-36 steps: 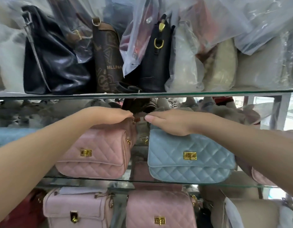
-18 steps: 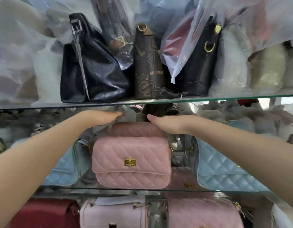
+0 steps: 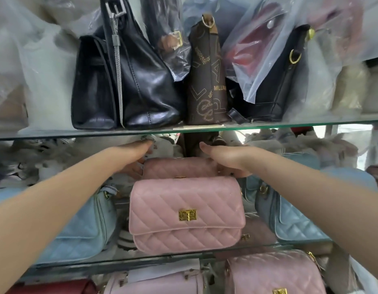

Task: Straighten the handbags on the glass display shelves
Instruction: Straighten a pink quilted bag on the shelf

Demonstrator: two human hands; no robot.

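Hands now reach past front pink bag (image 3: 187, 215); left hand (image 3: 135, 152) and right hand (image 3: 225, 159) flank rear pink bag (image 3: 179, 167), grips flat, empty, to square it.

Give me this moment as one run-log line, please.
left hand: open, left of rear pink bag | right hand: open, right of it | front pink bag: upright
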